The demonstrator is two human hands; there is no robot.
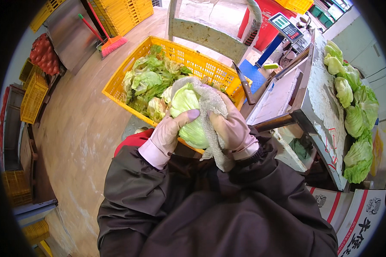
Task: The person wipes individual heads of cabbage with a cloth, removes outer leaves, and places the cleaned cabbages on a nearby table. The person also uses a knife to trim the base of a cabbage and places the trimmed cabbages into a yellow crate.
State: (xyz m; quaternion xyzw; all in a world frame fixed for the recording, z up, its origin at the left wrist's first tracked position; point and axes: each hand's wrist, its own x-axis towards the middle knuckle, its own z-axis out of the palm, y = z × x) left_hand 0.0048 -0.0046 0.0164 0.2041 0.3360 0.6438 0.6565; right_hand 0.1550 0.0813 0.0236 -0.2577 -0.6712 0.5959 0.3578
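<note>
A pale green head of lettuce (189, 106) is held between my two gloved hands above a yellow plastic crate. My left hand (169, 135) grips its near left side, thumb pressed across the front. With a grey terry cloth (209, 106) bunched in it, my right hand (233, 125) presses against the lettuce's right side. The cloth drapes over the top of the head and hangs down below. Loose, partly browned lettuce leaves (151, 80) lie in the yellow crate (122, 101). The fingers behind the lettuce are mostly hidden.
A knife (246, 85) with a wooden handle rests at the crate's right corner, blade pointing away. Several lettuce heads (353, 106) line the worn table (325, 125) at right. Beyond stand a metal-framed chair (209, 37) and a digital platform scale (284, 27). A broom (112, 43) stands at left.
</note>
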